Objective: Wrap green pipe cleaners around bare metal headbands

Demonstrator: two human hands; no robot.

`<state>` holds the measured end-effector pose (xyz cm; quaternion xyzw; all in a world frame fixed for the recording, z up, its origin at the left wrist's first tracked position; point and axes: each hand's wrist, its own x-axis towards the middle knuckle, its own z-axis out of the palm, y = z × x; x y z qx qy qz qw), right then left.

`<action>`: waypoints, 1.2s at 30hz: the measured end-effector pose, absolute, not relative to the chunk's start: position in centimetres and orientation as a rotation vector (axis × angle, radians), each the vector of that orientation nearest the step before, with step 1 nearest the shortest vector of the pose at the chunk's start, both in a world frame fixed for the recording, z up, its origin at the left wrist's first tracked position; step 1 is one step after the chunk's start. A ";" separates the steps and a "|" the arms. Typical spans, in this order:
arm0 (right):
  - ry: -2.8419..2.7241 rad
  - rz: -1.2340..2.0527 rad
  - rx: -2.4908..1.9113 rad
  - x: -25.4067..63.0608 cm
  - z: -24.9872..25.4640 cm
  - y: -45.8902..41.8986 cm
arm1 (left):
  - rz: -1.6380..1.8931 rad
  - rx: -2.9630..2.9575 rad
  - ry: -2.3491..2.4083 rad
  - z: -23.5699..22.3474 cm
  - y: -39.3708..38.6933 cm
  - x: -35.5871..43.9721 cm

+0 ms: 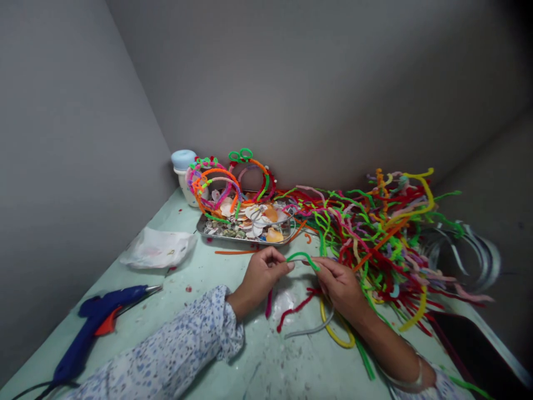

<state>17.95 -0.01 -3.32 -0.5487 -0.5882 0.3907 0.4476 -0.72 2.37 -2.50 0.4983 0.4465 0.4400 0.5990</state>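
Observation:
My left hand (pixel 262 275) and my right hand (pixel 339 280) are both pinched on the ends of a short green pipe cleaner (pixel 303 257), which arches between them just above the pale green table (pixel 216 311). Under my right hand lie a yellow pipe cleaner (pixel 335 333), a grey one (pixel 310 331) and a red one (pixel 293 311). A pink pipe cleaner (pixel 268 304) hangs down below my left hand.
A big tangle of coloured pipe cleaners (pixel 375 233) covers the table's right. A metal tray (pixel 245 238) with shells and pipe-cleaner hoops (pixel 220 186) stands behind, beside a white jar (pixel 185 175). A blue glue gun (pixel 97 322) and a plastic bag (pixel 156 248) lie left. Silver bands (pixel 466 250) sit far right.

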 end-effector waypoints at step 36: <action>-1.481 0.947 -1.361 18.0 -3.1 -0.2 | 0.928 0.737 0.893 -1.9 2.5 -0.3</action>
